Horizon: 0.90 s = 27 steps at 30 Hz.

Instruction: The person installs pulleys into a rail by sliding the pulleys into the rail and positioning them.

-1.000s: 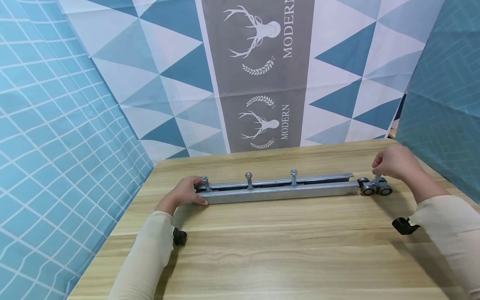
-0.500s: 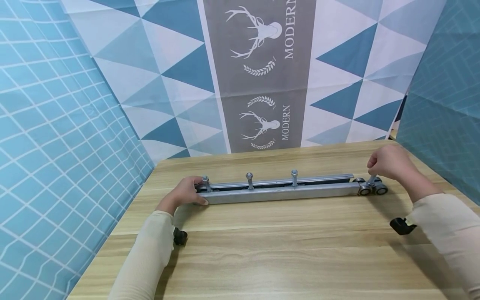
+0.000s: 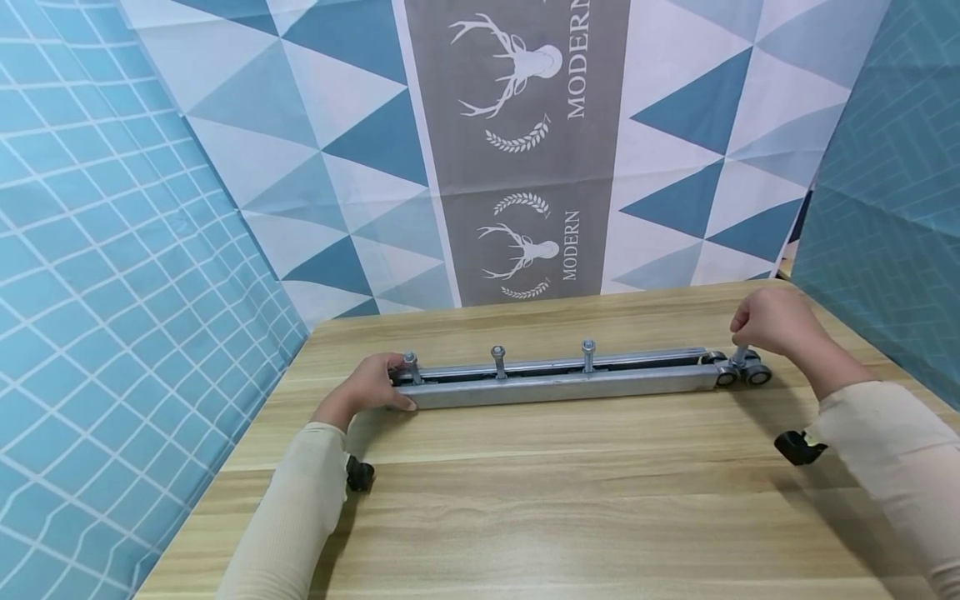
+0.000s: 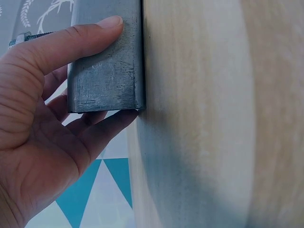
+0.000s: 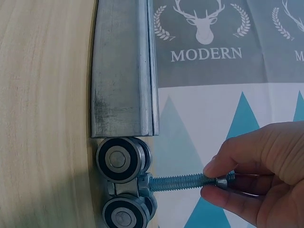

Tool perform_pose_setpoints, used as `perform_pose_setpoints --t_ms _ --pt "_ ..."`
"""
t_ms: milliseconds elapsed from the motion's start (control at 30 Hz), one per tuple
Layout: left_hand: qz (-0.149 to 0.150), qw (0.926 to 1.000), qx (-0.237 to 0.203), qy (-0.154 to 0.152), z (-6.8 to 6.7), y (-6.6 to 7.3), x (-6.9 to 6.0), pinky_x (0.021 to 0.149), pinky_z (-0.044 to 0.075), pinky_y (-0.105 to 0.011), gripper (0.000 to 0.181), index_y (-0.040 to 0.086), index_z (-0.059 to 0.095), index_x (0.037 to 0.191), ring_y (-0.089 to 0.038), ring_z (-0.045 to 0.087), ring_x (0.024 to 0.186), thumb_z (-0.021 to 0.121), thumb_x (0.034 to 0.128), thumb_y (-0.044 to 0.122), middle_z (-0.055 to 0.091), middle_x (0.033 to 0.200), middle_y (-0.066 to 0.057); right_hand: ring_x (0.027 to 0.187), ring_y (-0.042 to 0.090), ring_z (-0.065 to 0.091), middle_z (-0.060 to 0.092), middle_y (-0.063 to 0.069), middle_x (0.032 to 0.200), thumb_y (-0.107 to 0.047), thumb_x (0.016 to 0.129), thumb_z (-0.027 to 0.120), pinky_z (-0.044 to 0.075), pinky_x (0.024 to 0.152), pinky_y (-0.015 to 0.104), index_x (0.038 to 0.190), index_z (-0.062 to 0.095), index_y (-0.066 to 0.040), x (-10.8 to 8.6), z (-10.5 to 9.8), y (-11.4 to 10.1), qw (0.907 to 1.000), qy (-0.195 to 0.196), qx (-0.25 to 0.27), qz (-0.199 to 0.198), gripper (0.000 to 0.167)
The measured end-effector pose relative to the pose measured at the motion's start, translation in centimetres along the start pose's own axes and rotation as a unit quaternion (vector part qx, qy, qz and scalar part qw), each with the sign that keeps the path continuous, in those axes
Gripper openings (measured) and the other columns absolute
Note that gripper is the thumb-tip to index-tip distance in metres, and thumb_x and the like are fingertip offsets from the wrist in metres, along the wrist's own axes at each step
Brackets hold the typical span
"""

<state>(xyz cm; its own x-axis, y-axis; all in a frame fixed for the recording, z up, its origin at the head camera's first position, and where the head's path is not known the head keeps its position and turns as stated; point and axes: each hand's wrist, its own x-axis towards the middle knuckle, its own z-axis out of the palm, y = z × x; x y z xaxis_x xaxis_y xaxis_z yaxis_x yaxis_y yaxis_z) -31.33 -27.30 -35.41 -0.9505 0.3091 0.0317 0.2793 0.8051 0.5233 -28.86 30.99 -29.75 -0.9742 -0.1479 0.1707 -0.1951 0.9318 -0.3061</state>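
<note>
A grey metal track (image 3: 562, 387) lies lengthwise on the table, its slot facing up, with three upright bolts (image 3: 498, 362) standing out of it. My left hand (image 3: 369, 385) grips the track's left end; in the left wrist view the thumb lies across its side wall. At the other end, my right hand (image 3: 776, 321) pinches the threaded bolt of a roller trolley (image 5: 121, 161). The trolley's wheels stand in line with the track's right end, the nearer pair right at the opening. Whether those wheels are inside the channel cannot be told.
The wooden table (image 3: 570, 508) extends in front of the track. Patterned cloth (image 3: 525, 167) hangs behind it, and a blue checked cloth (image 3: 112, 250) stands on the left. Black wrist devices (image 3: 799, 447) sit under both forearms.
My right hand has moved left with the roller trolley, closing the gap to the track's right end. The left hand and the track have stayed in place.
</note>
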Motion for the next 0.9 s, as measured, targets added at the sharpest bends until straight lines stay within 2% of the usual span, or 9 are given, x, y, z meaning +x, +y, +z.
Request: perform_pose_setpoints --t_ms 367,700,900 --pt "-0.001 1.0 -0.008 0.002 0.0 0.0 -0.1 0.081 0.046 -0.044 0.049 0.007 0.067 0.103 -0.024 0.056 0.088 0.093 0.0618 0.014 0.065 0.104 -0.009 0.062 0.024 0.054 0.064 0.006 0.069 0.001 0.073 0.066 0.048 0.059 0.044 0.07 0.069 0.0 0.2 0.3 -0.8 0.9999 -0.001 0.014 0.005 0.005" --pt "-0.002 1.0 -0.004 0.001 0.0 0.0 -0.1 0.082 0.047 -0.045 0.051 0.006 0.067 0.106 -0.024 0.057 0.091 0.093 0.0623 0.014 0.065 0.107 -0.01 0.06 0.022 0.052 0.062 0.003 0.067 0.001 0.073 0.064 0.047 0.059 0.043 0.068 0.067 -0.003 0.2 0.3 -1.3 1.0 -0.007 0.001 -0.003 0.007" --pt "-0.006 1.0 -0.005 0.002 0.0 0.1 -0.1 0.082 0.047 -0.044 0.05 0.006 0.067 0.104 -0.024 0.056 0.09 0.093 0.0621 0.014 0.065 0.106 -0.01 0.061 0.023 0.054 0.063 0.005 0.069 0.002 0.073 0.066 0.048 0.06 0.044 0.069 0.068 -0.002 0.3 0.4 -1.6 1.0 0.0 -0.004 -0.005 0.006"
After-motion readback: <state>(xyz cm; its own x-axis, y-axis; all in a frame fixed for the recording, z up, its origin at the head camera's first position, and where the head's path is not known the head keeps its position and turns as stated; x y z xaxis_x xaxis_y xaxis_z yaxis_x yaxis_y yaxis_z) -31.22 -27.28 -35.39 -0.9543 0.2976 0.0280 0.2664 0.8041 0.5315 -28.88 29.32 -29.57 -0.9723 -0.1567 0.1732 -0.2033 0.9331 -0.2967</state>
